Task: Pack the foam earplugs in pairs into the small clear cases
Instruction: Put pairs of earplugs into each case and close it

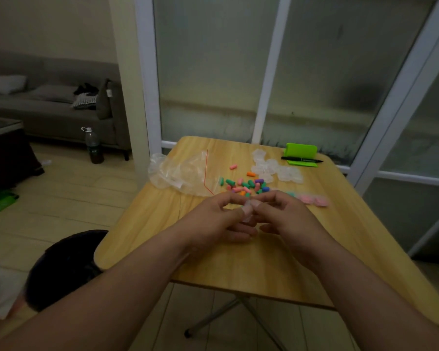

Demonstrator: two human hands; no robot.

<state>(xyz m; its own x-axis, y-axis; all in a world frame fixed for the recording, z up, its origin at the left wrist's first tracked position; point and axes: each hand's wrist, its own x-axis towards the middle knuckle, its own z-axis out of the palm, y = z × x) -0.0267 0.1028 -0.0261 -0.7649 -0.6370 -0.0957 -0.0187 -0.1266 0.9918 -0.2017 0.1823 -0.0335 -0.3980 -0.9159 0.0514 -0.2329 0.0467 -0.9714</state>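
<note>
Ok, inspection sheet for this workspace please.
Surface: wooden table, dimly lit.
Job's things: loose earplugs heaped mid-table; empty cases behind them; filled cases holding pink plugs, to the right.
Clutter: zip bag, black marker, green stand.
Grippers: left hand and right hand both pinch a clear case.
Cables: nothing seen.
Surroundings: sofa, bottle on floor, dark stool, frosted glass doors.

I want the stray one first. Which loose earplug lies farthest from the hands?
The pink earplug, lying alone beyond the mixed pile, nearest the clear bag.
</note>
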